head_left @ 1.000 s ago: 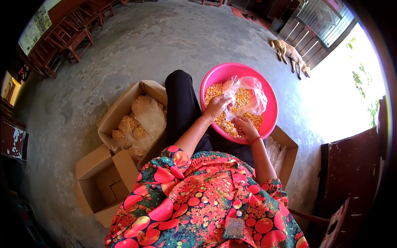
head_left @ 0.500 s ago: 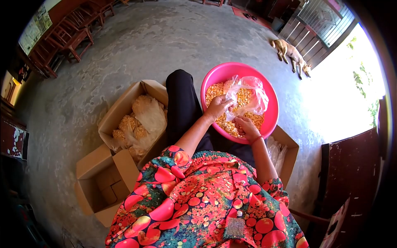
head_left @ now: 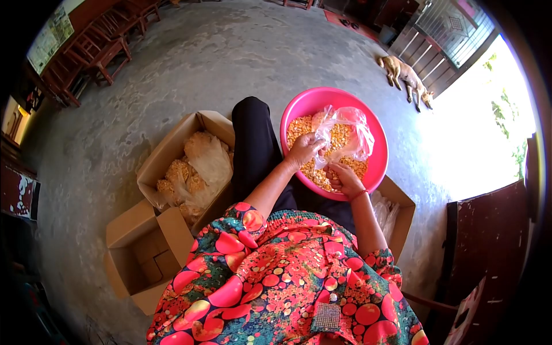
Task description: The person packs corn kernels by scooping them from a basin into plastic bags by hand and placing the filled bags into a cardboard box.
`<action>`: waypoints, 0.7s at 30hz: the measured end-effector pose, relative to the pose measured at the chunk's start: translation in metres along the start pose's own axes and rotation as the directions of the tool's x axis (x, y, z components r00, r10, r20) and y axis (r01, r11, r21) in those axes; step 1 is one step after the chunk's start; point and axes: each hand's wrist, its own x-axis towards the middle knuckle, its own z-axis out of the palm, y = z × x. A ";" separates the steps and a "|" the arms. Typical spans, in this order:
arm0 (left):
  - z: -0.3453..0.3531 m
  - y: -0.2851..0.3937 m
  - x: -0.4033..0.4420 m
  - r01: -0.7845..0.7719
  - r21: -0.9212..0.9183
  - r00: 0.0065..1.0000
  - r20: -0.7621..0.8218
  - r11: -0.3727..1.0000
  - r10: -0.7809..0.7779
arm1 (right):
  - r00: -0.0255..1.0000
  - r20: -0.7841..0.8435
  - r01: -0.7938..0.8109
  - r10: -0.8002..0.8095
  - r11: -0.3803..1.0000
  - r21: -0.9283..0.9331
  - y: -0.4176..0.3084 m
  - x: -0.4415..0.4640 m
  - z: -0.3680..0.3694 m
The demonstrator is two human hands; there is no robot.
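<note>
A pink basin (head_left: 380, 155) in front of me holds loose orange-yellow kernels (head_left: 299, 127). Over the kernels hangs a clear plastic bag (head_left: 361, 133). My left hand (head_left: 305, 150) is closed on the bag's near left edge. My right hand (head_left: 344, 178), with a red band at the wrist, is closed on the bag's lower edge, just above the kernels. Both hands are inside the basin's near side, a little apart. The fingertips are partly hidden by the bag and by the hands themselves.
At the left stands a cardboard box (head_left: 163, 142) with bagged kernels, beside an open box (head_left: 129, 229). Another box (head_left: 405, 210) with plastic bags is at the right. A dog (head_left: 404, 73) lies by the gate. Wooden chairs (head_left: 98, 54) stand at the upper left.
Hardly anything differs. My right hand's fingers have shifted slightly at the bag's edge, while my left hand keeps its hold.
</note>
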 end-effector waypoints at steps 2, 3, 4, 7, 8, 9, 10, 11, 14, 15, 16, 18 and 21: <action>-0.001 -0.002 0.001 0.010 -0.012 1.000 -0.002 1.000 -0.010 | 1.000 0.016 -0.022 0.022 0.999 0.026 -0.002 0.002 0.001; -0.001 -0.001 0.001 0.002 0.009 1.000 -0.001 1.000 -0.002 | 1.000 -0.006 0.020 -0.020 0.999 0.051 -0.004 0.004 0.000; -0.001 -0.001 0.000 -0.006 0.031 1.000 0.002 0.999 0.006 | 0.998 -0.029 0.064 -0.062 0.995 0.075 -0.006 0.007 0.000; -0.001 -0.001 0.001 -0.017 0.017 1.000 0.016 1.000 0.017 | 0.975 -0.123 0.198 -0.182 0.971 0.133 -0.021 0.018 -0.006; -0.001 -0.001 0.001 -0.016 0.017 1.000 0.016 1.000 0.016 | 0.948 -0.181 0.291 -0.261 0.942 0.169 -0.026 0.025 -0.011; -0.001 0.001 0.000 -0.011 0.027 1.000 0.004 1.000 0.011 | 0.911 -0.241 0.383 -0.334 0.902 0.200 -0.032 0.028 -0.012; 0.000 0.002 -0.001 -0.006 0.037 1.000 -0.008 0.999 0.006 | 0.665 -0.167 0.610 -0.728 0.658 -0.442 -0.035 0.028 -0.015; 0.001 0.004 -0.002 -0.006 0.037 1.000 -0.008 0.999 0.006 | 0.387 0.168 0.525 -0.907 0.067 -0.848 -0.039 0.027 -0.017; 0.001 0.007 -0.003 0.030 0.028 0.999 -0.029 0.999 -0.030 | 0.699 -0.381 0.517 -0.605 0.796 -0.315 -0.059 0.010 0.002; 0.001 0.005 -0.002 0.019 0.028 1.000 -0.023 0.999 -0.018 | 0.701 -0.379 0.516 -0.604 0.796 -0.316 -0.058 0.010 0.002; 0.001 0.003 -0.002 0.006 0.029 1.000 -0.014 1.000 -0.006 | 0.788 -0.277 0.520 -0.549 0.836 -0.178 -0.054 0.008 0.000; 0.000 0.001 -0.001 0.001 0.033 1.000 -0.007 0.999 -0.001 | 0.887 -0.121 0.440 -0.446 0.895 -0.077 -0.045 -0.004 0.004; -0.001 -0.002 0.001 -0.016 0.010 1.000 0.009 1.000 0.015 | 0.958 0.013 0.252 -0.285 0.826 -0.504 -0.025 0.000 -0.002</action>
